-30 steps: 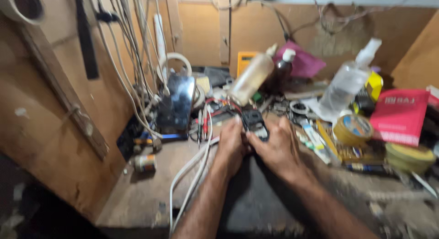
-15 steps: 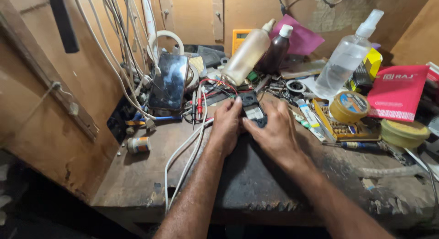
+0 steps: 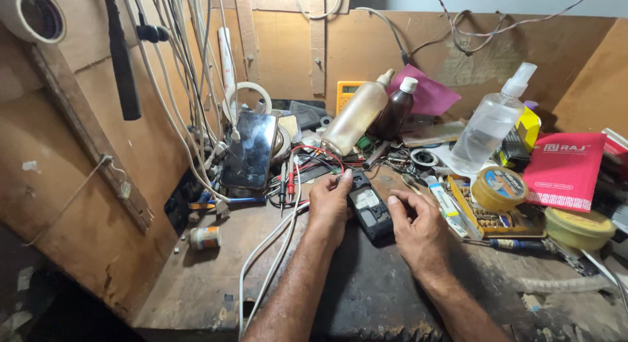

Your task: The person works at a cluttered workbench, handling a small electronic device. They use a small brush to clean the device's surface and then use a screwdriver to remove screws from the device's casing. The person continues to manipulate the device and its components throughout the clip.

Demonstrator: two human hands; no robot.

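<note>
The left hand [image 3: 330,208] perhaps hides the opened phone's [image 3: 369,211] edge.
</note>
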